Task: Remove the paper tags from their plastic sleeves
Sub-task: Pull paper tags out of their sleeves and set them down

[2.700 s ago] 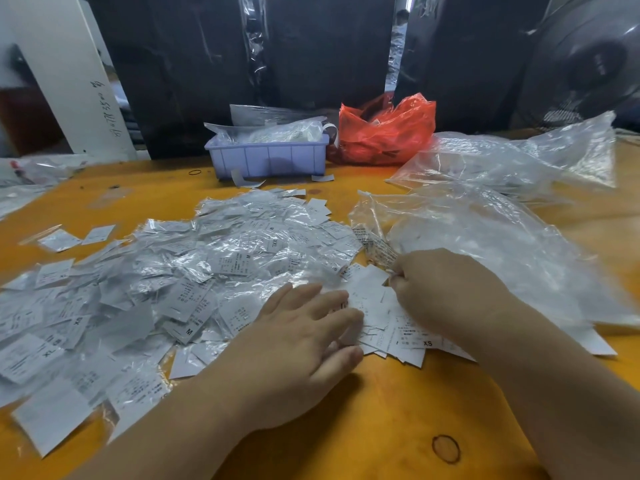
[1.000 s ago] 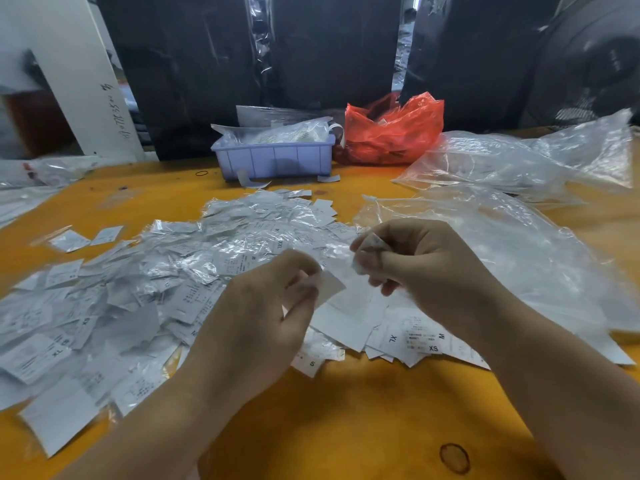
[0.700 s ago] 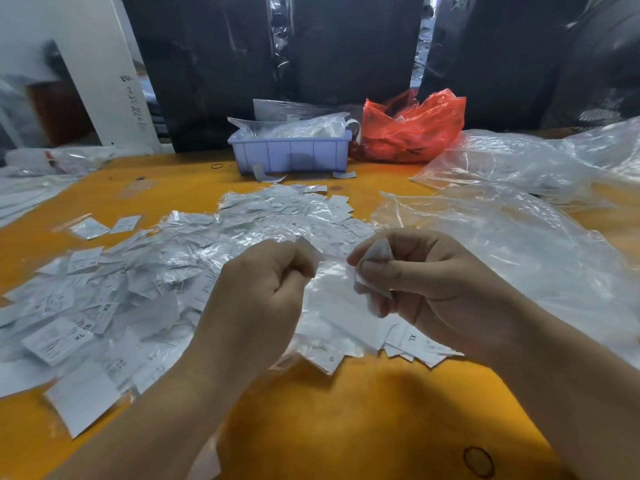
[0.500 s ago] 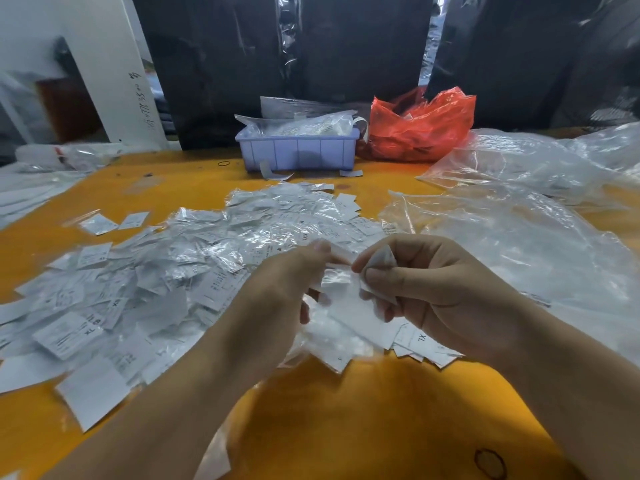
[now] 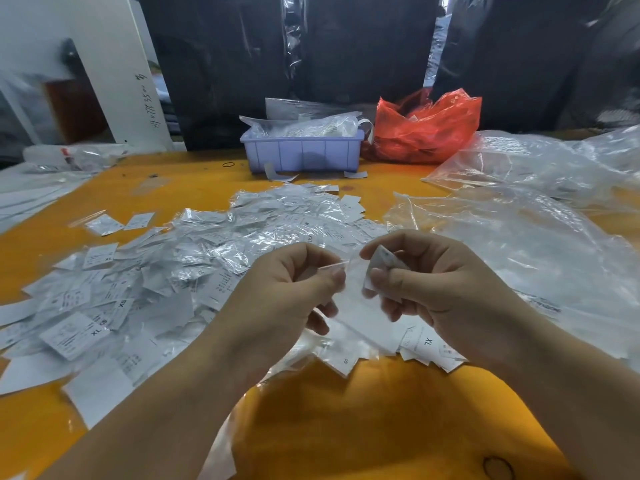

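Orange table [image 5: 363,427], bare at the near edge; above it, left hand [image 5: 287,299] pinching a clear plastic sleeve [image 5: 334,266] between thumb and curled fingers; right hand [image 5: 426,285] just beside it, pinching a white paper tag [image 5: 382,261] between thumb and forefinger, the tag standing tilted and apart from the sleeve; print on this tag too small to be read. Under the right hand, a small heap of bare tags [image 5: 415,341] lying on the table, two reading "XL" and "S". Left of the hands, a wide pile of sleeved tags [image 5: 173,271] spreading across the table, sizes "XL", "S" and "XS" showing on the nearest; finer print not legible. Right of the hands, large clear bags [image 5: 536,237] lying crumpled and overlapping. Farther back, a lilac plastic bin [image 5: 301,154] holding clear packets, with two loose tags sitting at its foot; a red plastic bag [image 5: 426,133] touching its right side. At far left, a white panel [image 5: 114,64] carrying handwritten digits running down its edge, not clearly readable. Black sheeting [image 5: 311,46] hanging behind everything
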